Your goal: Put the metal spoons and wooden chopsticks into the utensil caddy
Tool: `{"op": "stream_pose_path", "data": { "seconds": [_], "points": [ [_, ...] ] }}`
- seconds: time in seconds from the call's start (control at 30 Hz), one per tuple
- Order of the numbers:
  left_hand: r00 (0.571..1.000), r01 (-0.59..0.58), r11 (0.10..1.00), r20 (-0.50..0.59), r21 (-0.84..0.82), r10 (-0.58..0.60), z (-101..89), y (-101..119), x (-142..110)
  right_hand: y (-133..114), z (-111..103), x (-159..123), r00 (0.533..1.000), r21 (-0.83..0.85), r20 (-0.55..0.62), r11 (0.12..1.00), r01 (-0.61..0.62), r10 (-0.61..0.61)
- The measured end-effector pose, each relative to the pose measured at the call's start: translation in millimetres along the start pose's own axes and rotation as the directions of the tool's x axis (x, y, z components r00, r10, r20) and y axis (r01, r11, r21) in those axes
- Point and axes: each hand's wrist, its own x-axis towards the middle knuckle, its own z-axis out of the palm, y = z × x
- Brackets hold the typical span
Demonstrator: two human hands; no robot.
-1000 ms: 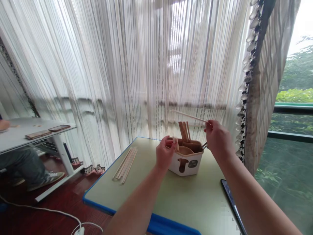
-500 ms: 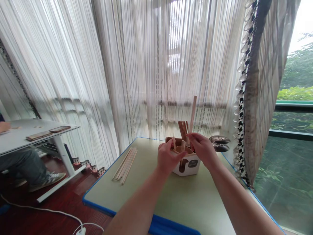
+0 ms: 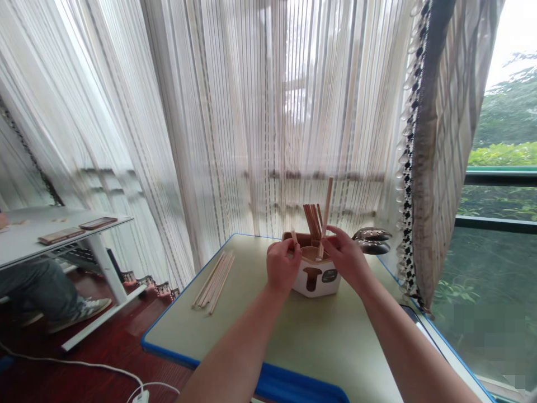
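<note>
A white-sided utensil holder (image 3: 315, 288) with a brown inside and a T-shaped cutout stands on the green table. Several dark brown chopsticks (image 3: 312, 218) rise from its back. My right hand (image 3: 346, 254) pinches a long pale wooden chopstick (image 3: 329, 204) nearly upright, its lower end at the holder's opening; whether it is one or a pair I cannot tell. On the holder's left side, my left hand (image 3: 283, 263) is closed on a pale stick, likely another chopstick (image 3: 294, 238), of which only a short end shows. More pale chopsticks (image 3: 215, 282) lie in a loose bundle to the left.
Two shiny dark ladle-like heads (image 3: 371, 240), the upper one perforated, jut out right of the holder. A dark flat object (image 3: 419, 324) lies by the table's right edge. Left stands a white table (image 3: 20, 240) with a seated person. Curtains hang behind; a white cable (image 3: 84, 362) crosses the floor.
The right hand's chopstick has come lower, its bottom end now visible at the opening. My left hand has drawn in its fingers and thumb from across the holder's front. The view has shifted slightly.
</note>
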Motion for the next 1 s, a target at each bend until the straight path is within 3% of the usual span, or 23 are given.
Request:
{"op": "stream_pose_path", "data": {
  "seconds": [0.23, 0.5, 0.7, 1.0],
  "points": [
    [1.000, 0.000, 1.000, 0.016, -0.011, 0.000, -1.0, -0.7, 2.9, -3.0, 9.0, 3.9, 0.997, 0.082, 0.057, 0.995, -0.053, 0.049],
    [0.998, 0.021, 1.000, 0.052, -0.016, -0.020, -1.1, -0.7, 2.6, -11.0, 7.4, -3.1, 0.999, -0.061, 0.024, 0.997, -0.037, 0.039],
    [0.999, 0.004, 1.000, 0.046, -0.018, -0.004, -2.6, -1.4, 3.2, -13.7, 13.7, -2.0, 0.982, -0.282, 0.187, 0.956, 0.086, -0.034],
    [1.000, -0.017, 0.999, -0.006, 0.031, 0.017, -3.1, -2.2, 4.6, -8.6, 25.7, -6.0, 0.967, -0.299, 0.237, 0.940, 0.165, -0.094]
  ]
}}
